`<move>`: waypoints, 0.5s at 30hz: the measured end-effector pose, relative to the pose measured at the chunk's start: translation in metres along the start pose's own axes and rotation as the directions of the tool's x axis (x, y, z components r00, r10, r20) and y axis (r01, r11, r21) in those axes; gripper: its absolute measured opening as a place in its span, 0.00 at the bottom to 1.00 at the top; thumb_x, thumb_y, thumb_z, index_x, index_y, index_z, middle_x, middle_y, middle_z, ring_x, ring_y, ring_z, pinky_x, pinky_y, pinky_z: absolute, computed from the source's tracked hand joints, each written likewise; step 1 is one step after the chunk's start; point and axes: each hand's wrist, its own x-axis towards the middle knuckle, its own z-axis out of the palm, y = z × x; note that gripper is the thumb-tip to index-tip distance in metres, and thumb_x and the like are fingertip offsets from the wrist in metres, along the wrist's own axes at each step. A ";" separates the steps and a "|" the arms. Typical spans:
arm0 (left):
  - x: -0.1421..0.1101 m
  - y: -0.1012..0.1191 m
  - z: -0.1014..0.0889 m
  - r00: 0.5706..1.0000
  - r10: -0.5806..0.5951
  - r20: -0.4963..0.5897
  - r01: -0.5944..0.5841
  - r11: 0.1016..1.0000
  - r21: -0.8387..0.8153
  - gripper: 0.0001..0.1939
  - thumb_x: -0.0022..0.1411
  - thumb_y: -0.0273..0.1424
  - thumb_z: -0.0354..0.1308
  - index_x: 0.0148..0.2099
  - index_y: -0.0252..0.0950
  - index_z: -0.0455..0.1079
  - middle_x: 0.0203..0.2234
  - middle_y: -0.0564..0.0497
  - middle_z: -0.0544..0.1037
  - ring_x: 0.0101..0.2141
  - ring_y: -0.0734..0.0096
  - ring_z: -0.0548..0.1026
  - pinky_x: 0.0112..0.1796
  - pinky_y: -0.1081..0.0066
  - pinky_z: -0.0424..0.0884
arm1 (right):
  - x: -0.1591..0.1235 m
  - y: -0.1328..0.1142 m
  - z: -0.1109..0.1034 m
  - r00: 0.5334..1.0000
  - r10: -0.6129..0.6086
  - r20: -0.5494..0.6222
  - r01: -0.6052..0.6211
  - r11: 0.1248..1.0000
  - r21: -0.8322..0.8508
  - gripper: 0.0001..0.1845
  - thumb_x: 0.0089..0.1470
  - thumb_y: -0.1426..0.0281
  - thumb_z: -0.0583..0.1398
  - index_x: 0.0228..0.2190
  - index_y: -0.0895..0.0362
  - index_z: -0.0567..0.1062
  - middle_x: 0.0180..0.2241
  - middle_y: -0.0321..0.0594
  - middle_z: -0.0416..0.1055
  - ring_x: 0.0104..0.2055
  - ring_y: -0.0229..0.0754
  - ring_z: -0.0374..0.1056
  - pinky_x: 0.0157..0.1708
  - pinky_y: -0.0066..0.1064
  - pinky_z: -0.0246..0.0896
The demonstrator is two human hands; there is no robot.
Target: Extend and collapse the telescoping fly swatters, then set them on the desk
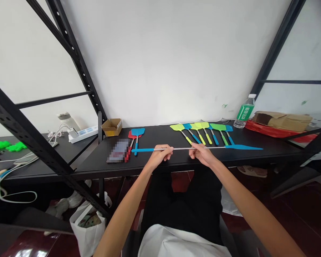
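A blue fly swatter [182,148] with a long metal rod lies level across my two hands, just above the front of the black table. My left hand [162,154] is closed around it where the blue handle meets the rod. Further along, my right hand [201,154] pinches the rod between thumb and fingers. The blue paddle [243,146] points right and shows nearly edge-on. Behind my hands lies a row of several swatters in yellow-green, blue and green [218,127]. To the left, a blue swatter [138,132] partly covers a red swatter [130,145].
A pixelated flat object [119,150] and a small cardboard box [112,126] sit at the table's left. A green-labelled bottle [245,112] and brown cardboard [283,120] on red plastic are at right. Black shelf posts [80,67] frame both sides. A power strip [83,134] lies beyond the left post.
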 end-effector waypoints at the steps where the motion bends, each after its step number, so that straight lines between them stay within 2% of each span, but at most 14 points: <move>1: 0.000 0.000 0.000 1.000 -0.007 -0.008 0.007 1.000 -0.005 0.19 0.63 0.42 0.59 0.24 0.34 0.69 0.15 0.53 0.68 0.17 0.77 0.62 0.20 0.74 0.55 | 0.000 0.000 0.000 1.000 0.004 0.005 -0.004 1.000 -0.003 0.25 0.57 0.54 0.62 0.19 0.60 0.80 0.18 0.43 0.72 0.21 0.37 0.64 0.27 0.31 0.57; 6: 0.000 0.001 0.000 0.997 -0.020 -0.073 0.018 0.999 -0.036 0.24 0.63 0.42 0.58 0.19 0.35 0.63 0.12 0.55 0.63 0.16 0.78 0.59 0.20 0.73 0.53 | 0.000 0.002 0.001 1.000 0.015 0.015 -0.015 1.000 -0.005 0.24 0.57 0.54 0.62 0.21 0.60 0.81 0.19 0.43 0.73 0.22 0.37 0.64 0.26 0.31 0.56; 15: -0.001 0.004 0.001 0.987 -0.026 -0.157 0.012 0.996 -0.086 0.25 0.62 0.41 0.59 0.17 0.36 0.58 0.10 0.58 0.56 0.14 0.81 0.54 0.20 0.72 0.47 | -0.001 -0.002 0.006 0.999 0.031 0.030 -0.031 0.999 -0.020 0.25 0.55 0.51 0.63 0.23 0.60 0.83 0.19 0.43 0.73 0.23 0.37 0.64 0.26 0.30 0.55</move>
